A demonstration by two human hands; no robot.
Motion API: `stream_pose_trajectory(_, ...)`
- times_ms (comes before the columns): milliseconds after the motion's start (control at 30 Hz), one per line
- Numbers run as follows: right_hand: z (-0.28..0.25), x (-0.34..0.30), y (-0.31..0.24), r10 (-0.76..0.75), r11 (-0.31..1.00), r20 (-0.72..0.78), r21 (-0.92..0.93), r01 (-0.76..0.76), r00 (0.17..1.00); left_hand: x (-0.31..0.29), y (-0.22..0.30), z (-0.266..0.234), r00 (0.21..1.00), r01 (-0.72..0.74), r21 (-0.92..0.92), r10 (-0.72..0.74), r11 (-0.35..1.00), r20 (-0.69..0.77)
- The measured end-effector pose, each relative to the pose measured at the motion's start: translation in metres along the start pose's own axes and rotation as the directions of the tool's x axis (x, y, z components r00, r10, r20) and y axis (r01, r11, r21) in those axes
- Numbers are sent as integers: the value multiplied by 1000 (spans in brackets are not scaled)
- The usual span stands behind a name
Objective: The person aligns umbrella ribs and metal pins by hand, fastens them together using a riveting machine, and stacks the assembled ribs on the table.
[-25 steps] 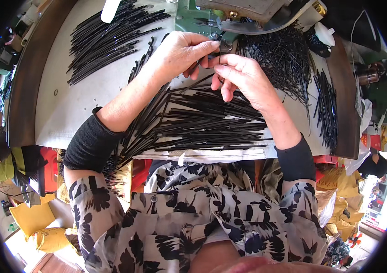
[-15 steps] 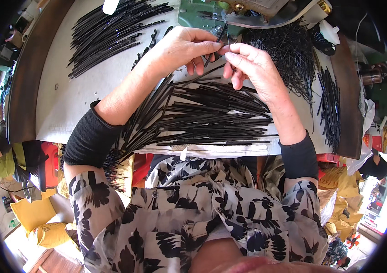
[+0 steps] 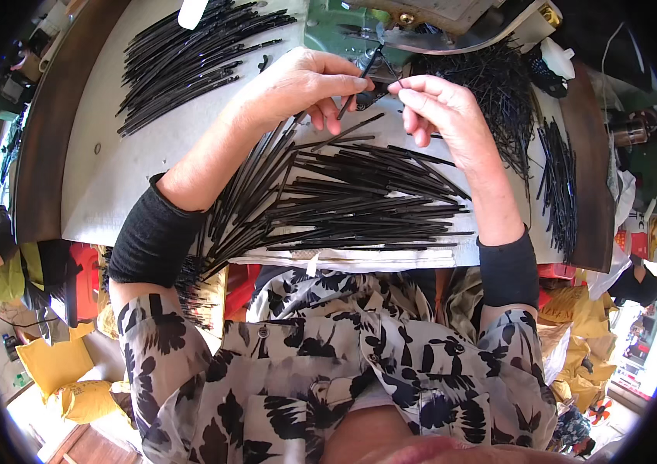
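Note:
My left hand (image 3: 305, 87) pinches a slim black strip (image 3: 373, 59) between thumb and fingertips. The strip stands slanted, its upper end close to the metal parts of a green machine (image 3: 328, 29). To its right, the thumb and forefinger of my right hand (image 3: 443, 110) are closed on a thin dark strand (image 3: 392, 70) that runs up toward the strip's top. Whether the strand is joined to the strip I cannot tell. Below both hands lies a wide pile of similar black strips (image 3: 367, 203) on the pale tabletop (image 3: 123, 182).
More black strips (image 3: 189, 66) lie at the far left. A tangled heap of thin black strands (image 3: 479, 100) sits right of the machine, beside a small bundle of strips (image 3: 559, 189). A curved metal arm (image 3: 460, 48) overhangs the back. Brown edging (image 3: 46, 131) borders the table.
My right hand has moved a little to the right, away from my left hand, with the strand stretching between. My left hand has shifted slightly left, still holding the strip.

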State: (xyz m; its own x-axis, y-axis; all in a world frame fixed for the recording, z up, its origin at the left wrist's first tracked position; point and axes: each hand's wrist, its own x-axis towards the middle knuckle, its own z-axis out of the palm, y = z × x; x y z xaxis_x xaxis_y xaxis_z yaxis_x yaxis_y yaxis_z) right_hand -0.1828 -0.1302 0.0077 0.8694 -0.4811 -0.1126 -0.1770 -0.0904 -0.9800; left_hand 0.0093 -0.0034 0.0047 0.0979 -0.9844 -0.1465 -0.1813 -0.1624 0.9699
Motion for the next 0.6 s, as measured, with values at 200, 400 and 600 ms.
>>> stream_pose_trajectory(200,-16,4,0,-20,977,-142,208,50,990,-9,6,2,998,32,-9,-32,999,46)
stream_pose_trajectory(400,-28,12,20,-70,850,-96,515,110,993,-11,8,22,988,-35,-27,38,999,147)
stream_pose_trajectory(600,-14,9,12,-55,865,-114,491,104,992,-39,15,-8,993,-107,463,118,880,4)
